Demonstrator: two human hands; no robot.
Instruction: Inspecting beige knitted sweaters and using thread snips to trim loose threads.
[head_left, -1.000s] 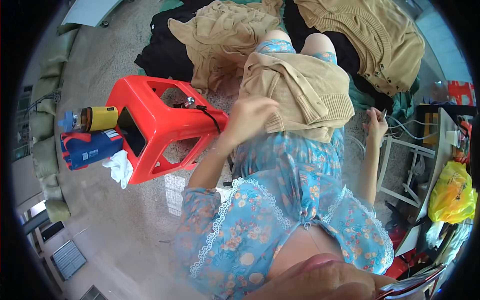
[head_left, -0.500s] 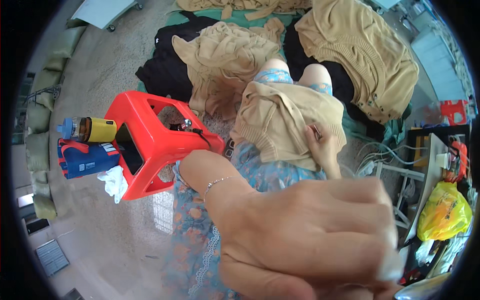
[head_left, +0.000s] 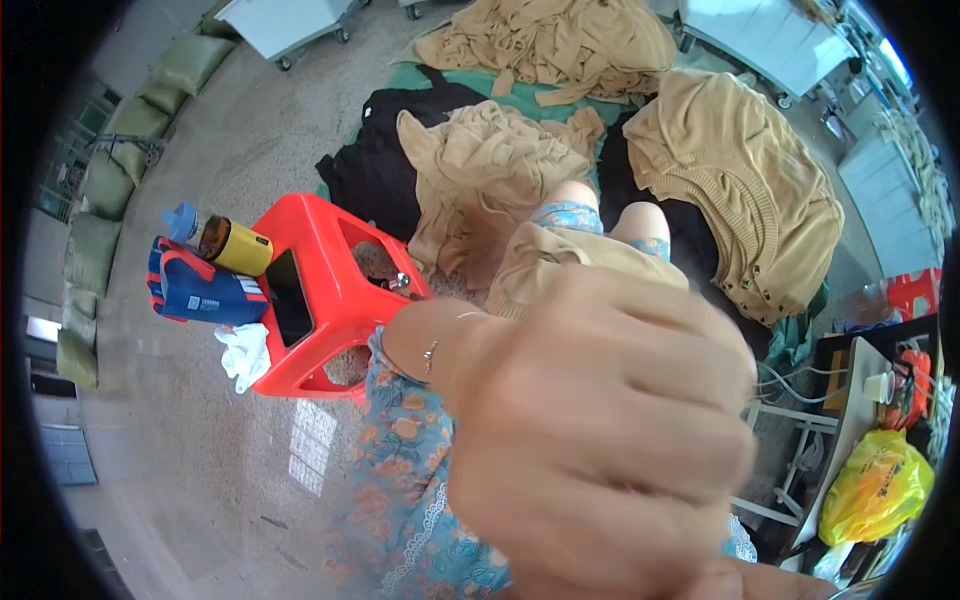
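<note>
My left hand (head_left: 610,410) is raised close to the camera, its back toward me and fingers curled over, blurred by motion. The fingertips are out of sight, so whatever they may hold cannot be made out. A thin bracelet (head_left: 430,357) circles the wrist. Behind this hand, a beige knitted garment (head_left: 535,255) lies across my lap, mostly covered from view. My right hand does not show; the raised hand blocks the lap where it was earlier.
On my left stands a red plastic stool (head_left: 330,260) with a phone (head_left: 290,300), blue bag (head_left: 205,290), yellow-sleeved bottle (head_left: 238,246) and white tissue (head_left: 243,355). Beige knitwear (head_left: 740,180) is heaped ahead over black cloth. A yellow plastic bag (head_left: 875,490) hangs at right.
My left hand has shifted up and left, now covering the lap and the right hand, which earlier held a small metallic thing on the garment. The whole view has tilted upward.
</note>
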